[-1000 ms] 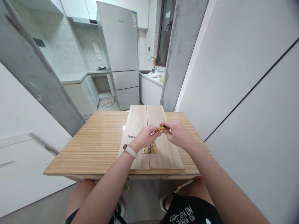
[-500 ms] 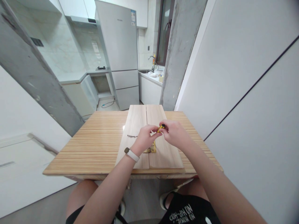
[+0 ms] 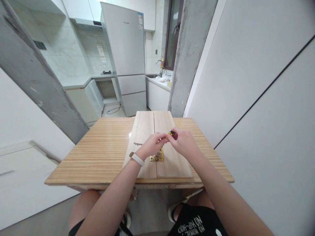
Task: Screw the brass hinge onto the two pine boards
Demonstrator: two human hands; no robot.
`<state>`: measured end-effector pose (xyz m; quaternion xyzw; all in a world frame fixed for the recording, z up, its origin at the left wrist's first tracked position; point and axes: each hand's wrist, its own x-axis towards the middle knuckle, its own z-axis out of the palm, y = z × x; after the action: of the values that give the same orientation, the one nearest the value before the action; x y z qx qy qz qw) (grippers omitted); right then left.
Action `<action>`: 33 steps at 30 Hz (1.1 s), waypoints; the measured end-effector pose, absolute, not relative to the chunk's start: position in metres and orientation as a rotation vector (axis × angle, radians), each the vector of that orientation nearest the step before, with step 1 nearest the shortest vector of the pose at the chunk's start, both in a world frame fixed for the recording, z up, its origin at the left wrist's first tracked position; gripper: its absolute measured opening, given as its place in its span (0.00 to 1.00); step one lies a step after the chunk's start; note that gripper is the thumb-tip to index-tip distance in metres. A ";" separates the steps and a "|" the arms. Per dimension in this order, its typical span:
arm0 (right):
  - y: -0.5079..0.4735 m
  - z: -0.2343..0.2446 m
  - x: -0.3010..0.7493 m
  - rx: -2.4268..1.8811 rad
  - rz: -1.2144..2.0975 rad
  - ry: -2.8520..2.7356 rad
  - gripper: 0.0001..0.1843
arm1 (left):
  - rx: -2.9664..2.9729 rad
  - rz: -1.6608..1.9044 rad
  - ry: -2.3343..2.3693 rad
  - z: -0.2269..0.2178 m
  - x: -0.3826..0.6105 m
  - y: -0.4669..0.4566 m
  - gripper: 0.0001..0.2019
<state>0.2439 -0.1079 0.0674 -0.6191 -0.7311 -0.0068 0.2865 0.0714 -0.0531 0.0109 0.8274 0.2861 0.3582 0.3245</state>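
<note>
My right hand (image 3: 184, 139) is closed round the yellow-and-black handle of a small screwdriver (image 3: 171, 133). My left hand (image 3: 153, 144), with a pale watch on its wrist, pinches at the lower end of that handle; a thin shaft seems to slant down below the fingers. Beneath them a gold-coloured hinge (image 3: 157, 156) lies across the seam between two light wooden boards (image 3: 144, 123), partly covered by my left hand. Several dark screws (image 3: 137, 144) lie in a row on the left-hand board, just beyond my left wrist.
The boards rest on a striped wooden table (image 3: 98, 147) with its front edge near my knees. Beyond it stand a silver refrigerator (image 3: 128, 46) and a sink counter (image 3: 158, 90). A white panelled wall (image 3: 265, 98) runs along the right.
The screwdriver handle has turned a little and less of its yellow part shows. My left hand has shifted slightly left and down, uncovering more of the hinge.
</note>
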 end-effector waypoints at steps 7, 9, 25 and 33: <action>-0.108 0.067 0.241 -1.652 -0.049 -1.938 0.19 | 2.199 0.958 0.798 0.013 0.069 -0.057 0.08; -0.108 0.067 0.239 -1.667 -0.051 -1.923 0.18 | 2.170 1.049 0.851 0.013 0.071 -0.062 0.08; -0.105 0.068 0.249 -1.409 0.310 -1.968 0.19 | 2.172 1.195 0.970 0.010 0.077 -0.066 0.07; -0.103 0.059 0.244 -1.390 0.468 -1.847 0.05 | 2.058 1.149 0.953 0.013 0.071 -0.067 0.09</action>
<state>0.2440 -0.1031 0.0594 -0.5448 -0.7238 0.1833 0.3816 0.0707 -0.0670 0.0131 0.7735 0.3580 0.4317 0.2953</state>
